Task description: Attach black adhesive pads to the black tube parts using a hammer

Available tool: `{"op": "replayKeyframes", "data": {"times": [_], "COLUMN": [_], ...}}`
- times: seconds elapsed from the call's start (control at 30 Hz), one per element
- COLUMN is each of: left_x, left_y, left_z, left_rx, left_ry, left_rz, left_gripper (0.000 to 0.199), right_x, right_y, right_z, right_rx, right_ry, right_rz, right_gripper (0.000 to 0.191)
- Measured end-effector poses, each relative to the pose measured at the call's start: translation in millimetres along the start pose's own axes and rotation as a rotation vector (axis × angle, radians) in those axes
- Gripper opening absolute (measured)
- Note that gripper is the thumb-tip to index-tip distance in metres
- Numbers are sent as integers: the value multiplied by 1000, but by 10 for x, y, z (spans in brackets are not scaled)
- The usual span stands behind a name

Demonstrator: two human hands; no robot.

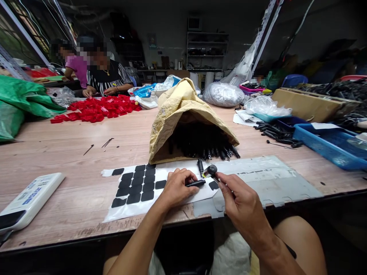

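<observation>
My left hand (pixel 178 186) lies on the white sheet (pixel 168 196) with its fingers closed on a black pen-like tube (pixel 197 183). Pinched in my right hand (pixel 242 196) is a thin dark rod with a round black head (pixel 212 170), held just above and right of that tube. Another short black tube (pixel 200 167) lies beyond my fingertips, close to the round head. Rows of black rounded-square stickers (pixel 137 186) cover the sheet's left part, and one black sticker (pixel 213 185) lies between my hands. Behind them a yellow woven sack (pixel 163 126) gapes towards me, with several black tubes (pixel 222 152) in its mouth.
A grey-white mat (pixel 286 187) extends to the right. At the left stands a white digital device (pixel 34 198). Red pieces (pixel 100 107) are heaped before a co-worker (pixel 106 74). A blue tray (pixel 323 143) and loose black parts (pixel 275 131) are at the right.
</observation>
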State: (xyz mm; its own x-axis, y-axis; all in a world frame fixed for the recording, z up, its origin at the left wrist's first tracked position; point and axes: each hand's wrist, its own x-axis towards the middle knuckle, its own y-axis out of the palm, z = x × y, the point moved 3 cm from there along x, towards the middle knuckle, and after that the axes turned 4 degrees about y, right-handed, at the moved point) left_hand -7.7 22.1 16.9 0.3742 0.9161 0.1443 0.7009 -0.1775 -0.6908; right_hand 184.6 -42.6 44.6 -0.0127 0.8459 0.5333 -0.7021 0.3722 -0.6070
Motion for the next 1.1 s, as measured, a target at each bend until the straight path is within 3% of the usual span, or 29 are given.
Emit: {"op": "replayKeyframes", "data": {"times": [0.3, 0.5, 0.67, 0.83, 1.0, 1.1], "left_x": [9, 18, 19, 18, 10, 7], "left_y": [9, 17, 25, 25, 12, 10], "left_z": [-22, -7, 7, 21, 0, 2], "left_rx": [0, 0, -7, 5, 44, 16], "left_ry": [-20, -33, -17, -4, 8, 5], "left_rz": [-1, 12, -9, -2, 4, 11], "left_gripper": [15, 15, 14, 14, 7, 12], "right_x": [-121, -86, -107, -81, -105, -59], "right_y": [153, 37, 93, 103, 218, 98], "right_z": [-64, 61, 9, 116, 102, -28], "right_rx": [-90, -7, -99, -2, -54, -77], "right_ry": [29, -47, 15, -60, -45, -21], "right_rz": [94, -50, 54, -23, 99, 21], "right_gripper": [32, 31, 32, 32, 36, 31]}}
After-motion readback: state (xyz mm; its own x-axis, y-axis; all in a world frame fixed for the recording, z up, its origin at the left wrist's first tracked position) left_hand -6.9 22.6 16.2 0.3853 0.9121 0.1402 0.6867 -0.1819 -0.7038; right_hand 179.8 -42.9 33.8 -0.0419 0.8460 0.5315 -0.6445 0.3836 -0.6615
